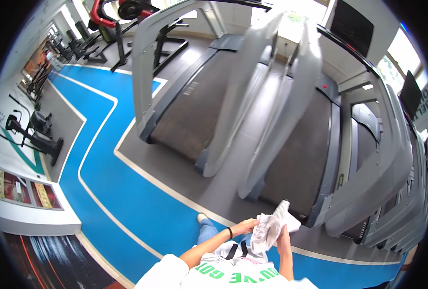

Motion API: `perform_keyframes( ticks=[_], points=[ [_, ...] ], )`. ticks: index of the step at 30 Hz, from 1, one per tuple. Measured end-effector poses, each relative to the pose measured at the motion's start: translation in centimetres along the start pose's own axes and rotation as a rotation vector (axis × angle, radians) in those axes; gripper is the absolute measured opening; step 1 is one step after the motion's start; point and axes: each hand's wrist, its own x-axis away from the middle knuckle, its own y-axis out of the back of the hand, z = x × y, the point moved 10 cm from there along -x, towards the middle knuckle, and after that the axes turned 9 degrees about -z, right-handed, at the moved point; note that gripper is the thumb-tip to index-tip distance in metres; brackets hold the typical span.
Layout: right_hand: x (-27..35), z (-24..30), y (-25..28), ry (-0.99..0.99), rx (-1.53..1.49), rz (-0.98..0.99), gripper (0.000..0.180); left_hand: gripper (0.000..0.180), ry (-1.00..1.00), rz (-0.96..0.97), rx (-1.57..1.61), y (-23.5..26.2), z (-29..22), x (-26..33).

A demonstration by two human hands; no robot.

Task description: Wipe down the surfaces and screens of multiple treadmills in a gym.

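A crumpled whitish cloth [268, 233] is held up in front of my body, one pale corner of it pointing away from me. My left hand [246, 226], with a dark band on its wrist, pinches the cloth's left edge. On the other side, my right hand [284, 241] grips the cloth's right edge, its fingers partly hidden by the fabric. Just beyond the cloth is the rear end of a grey treadmill [298, 154] with a dark belt. Neither hand touches the machine.
Another treadmill [190, 106] stands to the left, and several more line the right side. A blue floor lane [113, 192] with white lines runs beneath me toward the far left. An elliptical trainer [36, 135] stands by the left wall; weight machines [122, 33] are farther back.
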Motion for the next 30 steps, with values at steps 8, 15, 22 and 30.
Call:
perform_keyframes(
  ticks=[8,15,22,30],
  points=[
    [-1.8,4.0,-24.5,0.08,0.831,0.273,0.061,0.073,-0.333,-0.189,0.083,18.5,-3.9,6.9],
    [-6.0,15.3,-28.1,0.416,0.088,-0.215,0.059,0.033,-0.27,-0.411,0.274,34.2,-3.6,8.8],
    [-10.1,37.5,-34.8,1.274,0.127,-0.585,0.052,0.052,0.563,-0.802,-0.924,55.4,2.3,23.6],
    [-24.7,53.3,-56.0,1.395,1.445,-0.947,0.062,0.046,0.257,-0.987,-1.186,61.2,-24.3,20.7]
  ],
)
